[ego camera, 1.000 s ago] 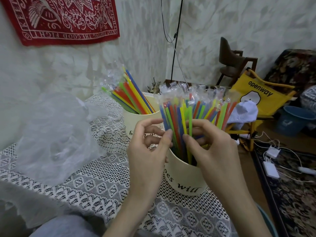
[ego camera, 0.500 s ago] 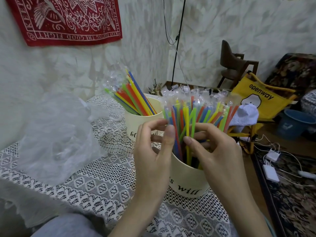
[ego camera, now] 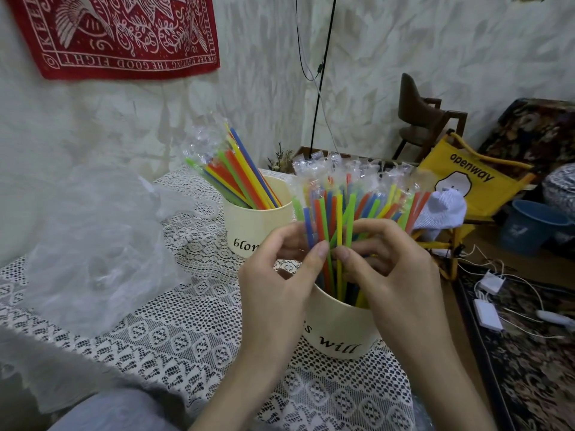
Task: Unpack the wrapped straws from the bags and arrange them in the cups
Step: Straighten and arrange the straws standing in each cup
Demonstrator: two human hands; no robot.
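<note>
Both hands, left (ego camera: 280,281) and right (ego camera: 395,275), pinch wrapped straws (ego camera: 339,213) standing in the near cup (ego camera: 339,334). The far cup (ego camera: 249,225) already holds straws. An emptied-looking bag (ego camera: 93,244) lies at the counter's left edge, so the task seems nearly done.

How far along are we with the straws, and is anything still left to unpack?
Done: the far cup holds a leaning bunch of wrapped straws, and a bag lies crumpled on the table. In hand: the left hand and right hand pinch the straws standing in the near cup, spreading them. Left: finishing that spread; no loose straws show, and I cannot tell if the bag holds more.
</note>
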